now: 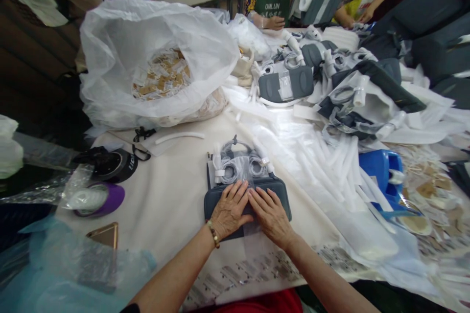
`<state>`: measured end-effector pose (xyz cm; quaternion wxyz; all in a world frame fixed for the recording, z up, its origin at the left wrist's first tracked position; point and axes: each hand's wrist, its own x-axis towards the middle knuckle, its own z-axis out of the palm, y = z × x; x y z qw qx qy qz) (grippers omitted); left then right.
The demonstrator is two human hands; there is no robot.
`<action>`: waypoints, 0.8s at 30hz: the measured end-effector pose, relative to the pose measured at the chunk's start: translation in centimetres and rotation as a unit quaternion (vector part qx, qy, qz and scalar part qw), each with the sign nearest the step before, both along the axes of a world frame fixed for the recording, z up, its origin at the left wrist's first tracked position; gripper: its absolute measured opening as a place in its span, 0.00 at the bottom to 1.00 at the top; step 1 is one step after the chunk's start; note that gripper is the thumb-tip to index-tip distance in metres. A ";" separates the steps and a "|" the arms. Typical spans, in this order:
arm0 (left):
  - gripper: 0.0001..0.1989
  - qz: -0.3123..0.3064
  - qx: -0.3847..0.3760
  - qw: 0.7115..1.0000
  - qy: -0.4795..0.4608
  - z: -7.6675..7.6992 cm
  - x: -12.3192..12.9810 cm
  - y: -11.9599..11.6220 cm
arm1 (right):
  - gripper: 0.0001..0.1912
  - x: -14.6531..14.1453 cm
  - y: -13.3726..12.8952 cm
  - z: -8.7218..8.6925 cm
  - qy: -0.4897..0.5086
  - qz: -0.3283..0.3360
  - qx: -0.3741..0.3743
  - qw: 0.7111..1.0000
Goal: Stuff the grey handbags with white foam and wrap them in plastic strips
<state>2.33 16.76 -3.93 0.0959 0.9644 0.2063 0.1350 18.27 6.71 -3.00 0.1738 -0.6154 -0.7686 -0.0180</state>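
A dark grey padded case (281,195) lies on the cloth-covered table in front of me, with a clear strip across its middle. My left hand (231,210) rests flat on the left part of the case, fingers stretched forward. Beside it, my right hand (270,215) lies spread on the right part, its fingertips near the strip. The hands nearly meet at the middle. Just beyond them, coiled grey cables (230,172) and white wrapped pieces sit at the case's far edge.
A large white bag (154,24) holds many brown tags. More wrapped cases (304,80) are heaped at the back right, near white foam strips (341,166) and a blue tool (382,171). Tape rolls (110,198) and a phone (106,234) lie left. Other people stand across the table.
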 end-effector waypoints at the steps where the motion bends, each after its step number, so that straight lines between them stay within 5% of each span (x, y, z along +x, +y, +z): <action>1: 0.37 0.000 -0.003 1.000 -0.004 0.0 -0.1 0.0 | 0.23 0.2 0.0 -0.7 -0.011 0.015 -0.012 1.000; 6: 0.38 -0.016 0.008 1.000 0.007 0.1 -0.2 -0.2 | 0.24 0.3 -1.4 -2.6 0.000 0.037 -0.067 0.997; 13: 0.45 -0.021 0.038 0.996 0.076 0.0 0.2 -1.2 | 0.27 1.0 -2.0 -1.7 0.029 0.085 -0.105 0.990; 17: 0.47 -0.030 0.038 0.994 0.100 0.1 0.2 -1.2 | 0.28 1.4 -5.5 -1.2 0.077 0.111 -0.100 0.986; 24: 0.50 -0.035 0.026 0.992 0.116 0.2 0.1 -1.0 | 0.19 -1.0 -12.0 -0.7 0.171 0.012 -0.144 0.975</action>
